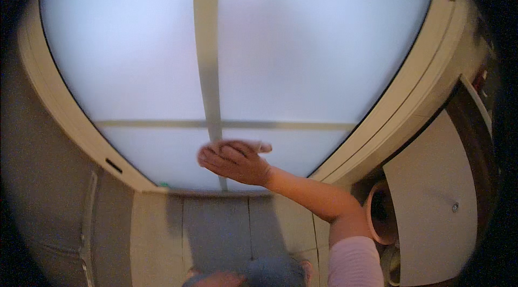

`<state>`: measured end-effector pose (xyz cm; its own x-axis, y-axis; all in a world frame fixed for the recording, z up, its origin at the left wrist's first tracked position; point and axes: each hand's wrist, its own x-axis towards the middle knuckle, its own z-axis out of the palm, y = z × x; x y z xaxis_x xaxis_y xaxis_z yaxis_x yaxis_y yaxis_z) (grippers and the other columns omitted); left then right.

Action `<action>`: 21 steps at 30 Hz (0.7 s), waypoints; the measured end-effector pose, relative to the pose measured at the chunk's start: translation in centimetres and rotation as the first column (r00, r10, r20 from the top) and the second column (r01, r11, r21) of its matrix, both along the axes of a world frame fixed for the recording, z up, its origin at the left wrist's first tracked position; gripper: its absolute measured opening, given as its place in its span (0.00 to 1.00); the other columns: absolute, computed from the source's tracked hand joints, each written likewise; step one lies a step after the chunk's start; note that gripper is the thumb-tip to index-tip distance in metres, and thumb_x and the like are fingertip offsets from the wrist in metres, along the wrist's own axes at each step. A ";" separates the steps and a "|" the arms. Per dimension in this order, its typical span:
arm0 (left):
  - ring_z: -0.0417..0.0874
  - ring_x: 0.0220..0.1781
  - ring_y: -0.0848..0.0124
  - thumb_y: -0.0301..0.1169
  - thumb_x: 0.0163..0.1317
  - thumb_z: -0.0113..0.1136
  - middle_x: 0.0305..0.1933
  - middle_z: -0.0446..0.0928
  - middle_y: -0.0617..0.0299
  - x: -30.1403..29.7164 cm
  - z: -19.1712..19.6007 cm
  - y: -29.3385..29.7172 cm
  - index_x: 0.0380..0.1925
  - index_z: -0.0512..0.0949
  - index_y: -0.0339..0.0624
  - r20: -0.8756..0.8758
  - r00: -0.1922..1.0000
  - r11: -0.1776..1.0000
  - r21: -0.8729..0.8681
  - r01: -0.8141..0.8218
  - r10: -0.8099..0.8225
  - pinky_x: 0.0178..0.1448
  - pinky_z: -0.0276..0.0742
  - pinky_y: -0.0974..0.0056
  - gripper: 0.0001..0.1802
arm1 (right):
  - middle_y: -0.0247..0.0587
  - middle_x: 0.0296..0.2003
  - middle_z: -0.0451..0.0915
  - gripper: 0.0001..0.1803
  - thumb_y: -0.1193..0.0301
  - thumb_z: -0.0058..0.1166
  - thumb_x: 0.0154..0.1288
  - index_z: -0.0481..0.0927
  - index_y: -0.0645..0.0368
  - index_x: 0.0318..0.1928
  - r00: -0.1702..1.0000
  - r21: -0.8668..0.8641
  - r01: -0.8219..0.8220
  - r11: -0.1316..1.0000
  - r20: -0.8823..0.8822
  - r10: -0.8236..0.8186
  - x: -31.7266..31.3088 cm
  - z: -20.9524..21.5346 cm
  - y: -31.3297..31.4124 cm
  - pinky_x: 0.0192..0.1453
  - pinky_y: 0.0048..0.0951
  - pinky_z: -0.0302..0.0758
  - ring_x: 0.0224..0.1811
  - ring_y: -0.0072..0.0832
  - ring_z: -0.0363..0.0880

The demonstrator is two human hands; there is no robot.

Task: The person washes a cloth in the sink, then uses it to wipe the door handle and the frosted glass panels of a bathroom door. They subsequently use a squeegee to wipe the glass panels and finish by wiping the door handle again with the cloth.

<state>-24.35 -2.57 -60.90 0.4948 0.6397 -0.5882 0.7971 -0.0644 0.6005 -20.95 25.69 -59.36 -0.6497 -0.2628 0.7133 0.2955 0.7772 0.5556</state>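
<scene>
In front of a frosted glass door (pixel 135 71), my right hand (pixel 234 162) is raised, its arm reaching in from the lower right. Its fingers point left and look loosely bent, with the thumb side uppermost. I see nothing held in it, though the fingertips are blurred. Whether it touches the glass, I cannot tell. At the bottom edge, part of my left hand (pixel 220 279) shows low beside my blue-clad legs (pixel 275 272); its fingers are hidden.
A beige frame (pixel 70 125) surrounds the glass, with a dark slot on its left side. To the right stands a pale cabinet (pixel 437 195) with a round lock, and an orange-rimmed pot (pixel 372 217) beside it. Pale tiles (pixel 156 233) cover the floor.
</scene>
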 end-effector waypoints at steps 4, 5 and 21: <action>0.72 0.43 0.53 0.39 0.56 0.43 0.40 0.72 0.49 -0.1 0.4 -0.2 0.41 0.70 0.39 -0.009 1.000 0.998 -0.057 0.025 -0.025 0.45 0.69 0.53 0.18 | 0.25 0.51 0.65 0.18 0.63 0.50 0.48 0.73 0.45 0.44 0.959 -0.015 0.069 0.997 0.276 -0.062 1.0 -16.0 -0.2 0.61 0.32 0.48 0.52 0.26 0.59; 0.72 0.44 0.54 0.39 0.56 0.43 0.40 0.72 0.49 -0.2 0.4 -0.1 0.41 0.70 0.38 -0.009 0.999 0.997 -0.061 0.038 -0.039 0.45 0.68 0.53 0.18 | 0.27 0.51 0.64 0.20 0.63 0.47 0.49 0.71 0.50 0.46 0.937 -0.105 0.097 0.990 0.344 -0.055 1.1 -19.8 -0.5 0.62 0.30 0.47 0.54 0.28 0.58; 0.73 0.44 0.55 0.40 0.58 0.43 0.40 0.72 0.50 0.7 3.9 3.6 0.38 0.70 0.37 -0.080 0.994 0.987 -0.146 0.061 -0.073 0.47 0.67 0.54 0.17 | 0.39 0.47 0.71 0.23 0.58 0.52 0.46 0.72 0.47 0.47 0.904 -0.069 0.244 0.967 -0.345 -0.253 13.3 6.0 4.4 0.46 0.40 0.57 0.48 0.36 0.65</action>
<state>-23.61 1.06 -57.00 0.4783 0.5130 -0.7128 0.8422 -0.0380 0.5377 -7.62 30.04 -53.32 -0.4005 -0.1054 0.9102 0.6522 0.6650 0.3640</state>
